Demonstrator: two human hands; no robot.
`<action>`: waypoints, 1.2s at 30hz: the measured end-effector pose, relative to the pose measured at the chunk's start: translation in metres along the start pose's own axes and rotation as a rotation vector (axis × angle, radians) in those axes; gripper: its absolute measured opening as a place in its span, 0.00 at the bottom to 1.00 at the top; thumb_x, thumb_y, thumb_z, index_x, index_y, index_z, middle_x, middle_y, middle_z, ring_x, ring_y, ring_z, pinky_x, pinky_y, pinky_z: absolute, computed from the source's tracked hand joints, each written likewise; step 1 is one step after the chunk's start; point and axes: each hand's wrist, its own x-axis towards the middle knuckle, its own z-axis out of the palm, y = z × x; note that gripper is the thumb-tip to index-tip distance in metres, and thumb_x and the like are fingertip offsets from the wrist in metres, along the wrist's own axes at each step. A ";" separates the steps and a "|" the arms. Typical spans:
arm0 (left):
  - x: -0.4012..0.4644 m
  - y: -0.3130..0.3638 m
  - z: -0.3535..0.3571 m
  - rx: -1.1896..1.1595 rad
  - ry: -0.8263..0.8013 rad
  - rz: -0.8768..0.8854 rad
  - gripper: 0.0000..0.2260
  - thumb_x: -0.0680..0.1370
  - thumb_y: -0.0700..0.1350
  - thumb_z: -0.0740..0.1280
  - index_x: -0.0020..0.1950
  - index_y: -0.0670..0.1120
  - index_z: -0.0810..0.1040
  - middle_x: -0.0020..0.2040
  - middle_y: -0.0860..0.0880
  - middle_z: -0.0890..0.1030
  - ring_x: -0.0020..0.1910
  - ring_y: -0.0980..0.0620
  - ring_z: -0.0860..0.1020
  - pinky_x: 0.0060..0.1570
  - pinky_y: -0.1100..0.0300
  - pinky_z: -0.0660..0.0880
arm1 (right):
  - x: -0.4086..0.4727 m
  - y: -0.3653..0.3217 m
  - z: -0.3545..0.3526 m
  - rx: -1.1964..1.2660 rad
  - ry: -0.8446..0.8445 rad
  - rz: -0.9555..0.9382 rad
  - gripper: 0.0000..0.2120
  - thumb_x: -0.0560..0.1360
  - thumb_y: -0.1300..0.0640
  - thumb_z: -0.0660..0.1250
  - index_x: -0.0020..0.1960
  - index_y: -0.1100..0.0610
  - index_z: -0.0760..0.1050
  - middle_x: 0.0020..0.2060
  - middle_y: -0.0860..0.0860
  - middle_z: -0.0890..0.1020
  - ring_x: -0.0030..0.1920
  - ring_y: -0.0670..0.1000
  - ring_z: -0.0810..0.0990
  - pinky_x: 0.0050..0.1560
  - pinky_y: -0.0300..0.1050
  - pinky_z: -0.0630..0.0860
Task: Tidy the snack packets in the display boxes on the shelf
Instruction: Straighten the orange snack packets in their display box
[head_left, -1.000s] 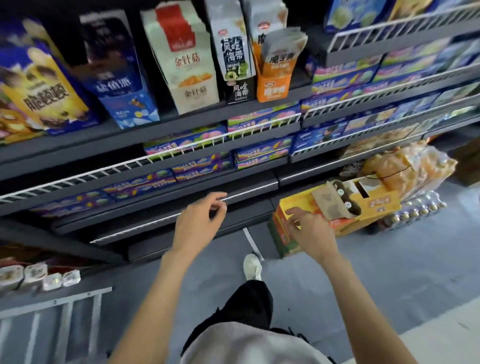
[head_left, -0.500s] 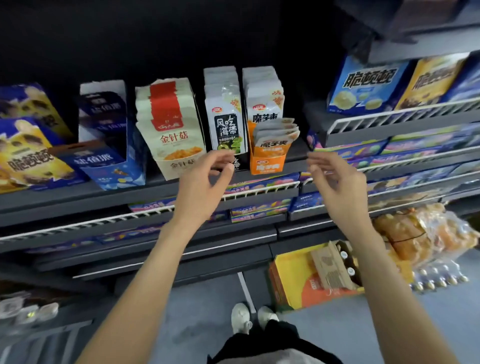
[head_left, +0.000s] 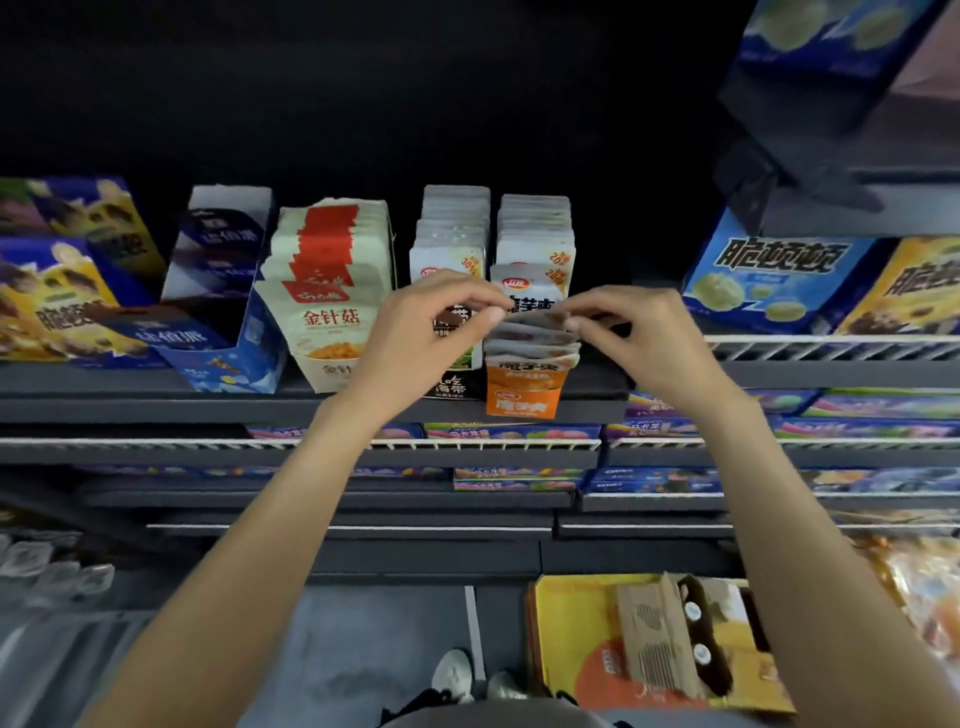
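An orange display box (head_left: 523, 389) stands on the dark shelf (head_left: 156, 400), with white snack packets (head_left: 535, 338) leaning forward out of its front. My left hand (head_left: 421, 332) pinches the left edge of these leaning packets. My right hand (head_left: 639, 338) pinches their right edge. More packets (head_left: 535, 234) stand upright behind in the same box. To its left stands a black display box (head_left: 452, 387) of white packets (head_left: 452, 234), partly hidden by my left hand. Further left is a cream box (head_left: 327, 291) with red-topped packets.
A blue open box (head_left: 218, 343) and blue-yellow cartons (head_left: 57, 291) fill the shelf's left. Blue and yellow cartons (head_left: 779, 280) sit on the wire rack at right. Lower shelves hold flat blue packs (head_left: 514, 431). A yellow cardboard box (head_left: 649, 649) lies on the floor by my feet.
Both hands rose from near the floor box to the shelf and closed on the leaning packets in the orange box. The view tilted up toward the shelf.
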 end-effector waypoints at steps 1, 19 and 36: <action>0.001 0.000 0.000 0.002 -0.006 -0.003 0.07 0.78 0.45 0.67 0.53 0.55 0.79 0.50 0.64 0.78 0.52 0.65 0.76 0.54 0.76 0.67 | 0.003 0.002 0.003 -0.027 0.000 -0.011 0.09 0.76 0.59 0.69 0.55 0.59 0.81 0.47 0.49 0.83 0.46 0.46 0.82 0.49 0.39 0.79; 0.038 -0.007 0.004 -0.161 -0.079 -0.115 0.18 0.71 0.42 0.74 0.56 0.54 0.73 0.50 0.55 0.79 0.44 0.61 0.80 0.45 0.66 0.78 | 0.051 -0.006 0.009 0.109 0.178 0.281 0.08 0.81 0.55 0.60 0.55 0.58 0.72 0.48 0.53 0.83 0.36 0.46 0.84 0.36 0.52 0.81; 0.035 -0.012 0.016 -0.503 -0.195 -0.267 0.21 0.71 0.41 0.74 0.59 0.52 0.70 0.59 0.53 0.77 0.56 0.60 0.78 0.49 0.71 0.75 | 0.013 -0.050 -0.015 0.381 0.725 0.272 0.04 0.83 0.59 0.57 0.56 0.57 0.67 0.45 0.47 0.81 0.47 0.44 0.83 0.41 0.44 0.82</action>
